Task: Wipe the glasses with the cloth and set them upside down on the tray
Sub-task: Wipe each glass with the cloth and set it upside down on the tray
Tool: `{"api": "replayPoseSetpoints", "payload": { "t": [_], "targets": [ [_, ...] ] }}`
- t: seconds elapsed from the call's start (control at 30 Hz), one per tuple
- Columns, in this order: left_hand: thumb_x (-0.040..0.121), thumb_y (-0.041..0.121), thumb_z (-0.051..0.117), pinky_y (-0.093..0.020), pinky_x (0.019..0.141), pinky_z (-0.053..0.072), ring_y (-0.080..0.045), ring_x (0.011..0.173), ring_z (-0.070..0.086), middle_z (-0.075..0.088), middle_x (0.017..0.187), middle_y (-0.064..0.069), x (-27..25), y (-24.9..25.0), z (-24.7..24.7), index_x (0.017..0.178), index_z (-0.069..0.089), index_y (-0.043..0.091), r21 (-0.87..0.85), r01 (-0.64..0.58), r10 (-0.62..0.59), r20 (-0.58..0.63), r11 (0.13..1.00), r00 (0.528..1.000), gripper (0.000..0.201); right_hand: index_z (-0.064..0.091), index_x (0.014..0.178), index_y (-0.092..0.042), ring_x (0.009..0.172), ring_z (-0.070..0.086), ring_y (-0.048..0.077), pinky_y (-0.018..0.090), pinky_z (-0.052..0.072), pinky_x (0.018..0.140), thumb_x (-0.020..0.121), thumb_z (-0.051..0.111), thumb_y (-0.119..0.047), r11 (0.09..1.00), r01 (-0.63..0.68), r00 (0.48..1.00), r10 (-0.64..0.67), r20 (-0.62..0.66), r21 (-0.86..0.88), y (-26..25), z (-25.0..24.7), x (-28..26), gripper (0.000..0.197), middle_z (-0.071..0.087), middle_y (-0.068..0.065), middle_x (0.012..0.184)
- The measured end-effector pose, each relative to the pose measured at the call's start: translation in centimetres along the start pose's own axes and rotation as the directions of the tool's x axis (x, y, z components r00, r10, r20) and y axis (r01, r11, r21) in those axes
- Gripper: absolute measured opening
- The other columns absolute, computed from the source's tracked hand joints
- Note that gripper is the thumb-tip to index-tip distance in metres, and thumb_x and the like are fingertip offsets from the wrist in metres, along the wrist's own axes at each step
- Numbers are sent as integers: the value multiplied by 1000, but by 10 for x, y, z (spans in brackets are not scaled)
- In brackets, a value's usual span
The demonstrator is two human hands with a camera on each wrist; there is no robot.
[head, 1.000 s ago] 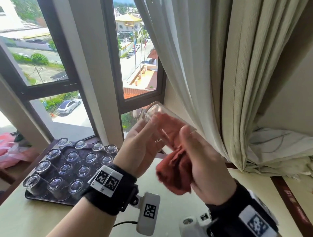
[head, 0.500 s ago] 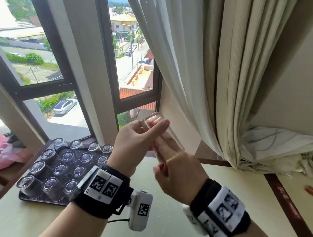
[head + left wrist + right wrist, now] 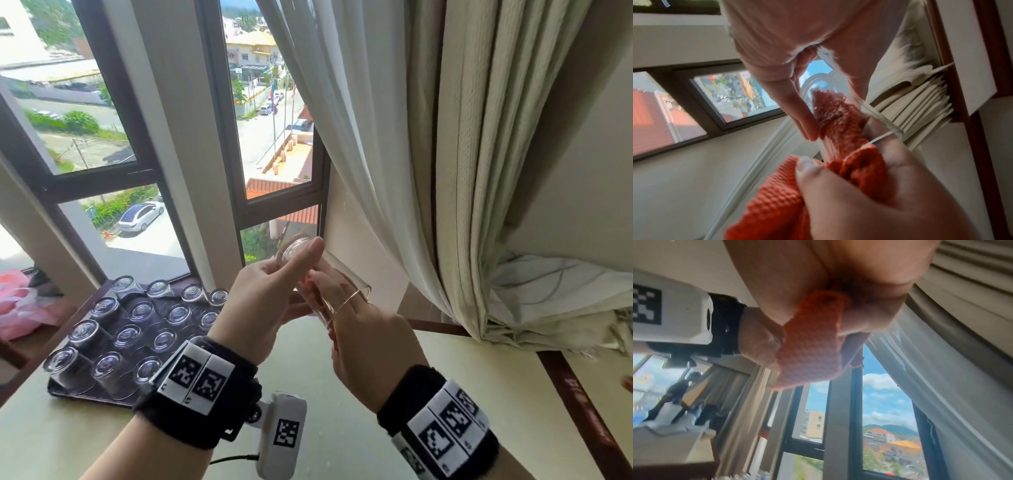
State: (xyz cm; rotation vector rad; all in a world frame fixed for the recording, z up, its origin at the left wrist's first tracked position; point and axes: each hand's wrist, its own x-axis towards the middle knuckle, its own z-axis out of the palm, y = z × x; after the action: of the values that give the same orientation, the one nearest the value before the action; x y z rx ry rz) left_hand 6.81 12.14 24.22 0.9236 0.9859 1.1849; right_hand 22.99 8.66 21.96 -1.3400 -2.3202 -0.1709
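Window-side table (image 3: pixel 342 428): left hand (image 3: pixel 263 308) grips tilted glass (image 3: pixel 329 274) above table; right hand (image 3: pixel 370 346) clutches red cloth (image 3: pixel 840 123), pushed inside glass. Tray (image 3: pixel 65 390) of upturned glasses left of hands.

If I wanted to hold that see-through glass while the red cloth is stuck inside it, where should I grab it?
Probably at the closed bottom end of the clear drinking glass, coming from the side, as the left hand does. The glass lies tilted, its open rim facing the right hand, which pushes the orange-red woven cloth inside, so the mouth is taken.
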Motion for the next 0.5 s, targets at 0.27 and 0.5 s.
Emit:
{"api": "replayPoseSetpoints", "payload": {
  "t": [0.27,0.5],
  "targets": [
    [93,38,73,-39,80,66,-31,87,74,72,104,-23,-13,-25,-5,122,65,-6,-257,0,19,71,966,997,54,66,125,-7,60,72,27,32,60,55,85,66,12,-353,-458,881,-57,469,816,-3,-29,-4,45,74,15,86],
    [87,33,85,-47,89,65,-39,100,78,77,109,-28,-23,-36,-11,111,70,-8,27,-8,12,-156,1000,988,49,24,163,-39,75,72,19,29,58,63,74,74,-8,994,106,953,-102,284,4,11,23,-13,107,18,-20,170]
  ]
}}
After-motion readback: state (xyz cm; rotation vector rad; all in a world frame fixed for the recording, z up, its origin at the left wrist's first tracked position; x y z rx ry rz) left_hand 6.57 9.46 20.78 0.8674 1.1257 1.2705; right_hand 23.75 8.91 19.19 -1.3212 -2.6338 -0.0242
